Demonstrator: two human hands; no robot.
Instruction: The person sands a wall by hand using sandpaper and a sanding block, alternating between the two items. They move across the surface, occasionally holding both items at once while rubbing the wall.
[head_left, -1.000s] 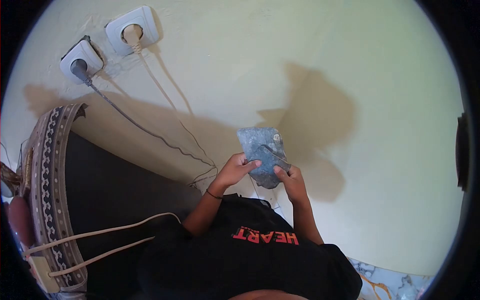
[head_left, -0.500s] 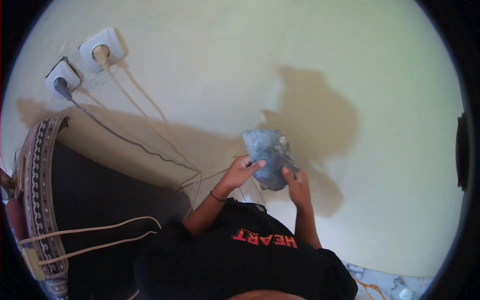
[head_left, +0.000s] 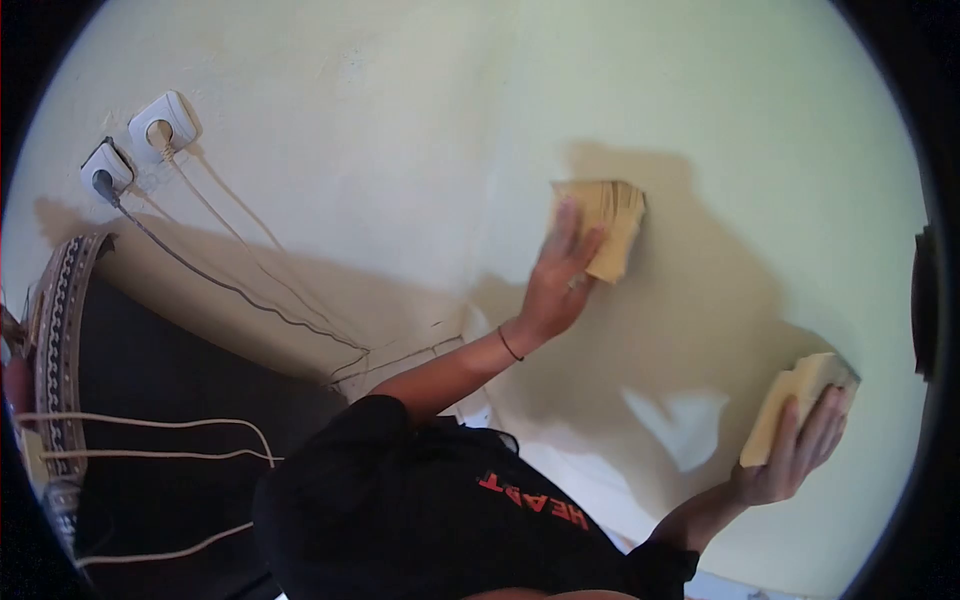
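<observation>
My left hand [head_left: 556, 292] is raised in front of the pale wall, its fingers over a creased tan piece of sandpaper [head_left: 622, 222]. A dark band circles that wrist. Lower and to the right, my right hand [head_left: 792, 452] grips another tan piece of sandpaper [head_left: 775, 408], with its greyish edge showing at the upper right. Both pieces overlap the wall in this view, tan backing toward me. The palms and the faces of the sheets turned to the wall are hidden.
Two wall sockets [head_left: 175, 110] at the upper left hold plugs, with a grey cable [head_left: 225, 262] hanging down. A dark surface with a patterned border [head_left: 62, 350] stands at the left, crossed by pale cords [head_left: 150, 421]. A dark object [head_left: 922, 305] sits at the right edge.
Both hands were together on a grey-blue sheet. They are now apart, each with a tan piece: the left higher, the right farther right and lower. The view has shifted slightly.
</observation>
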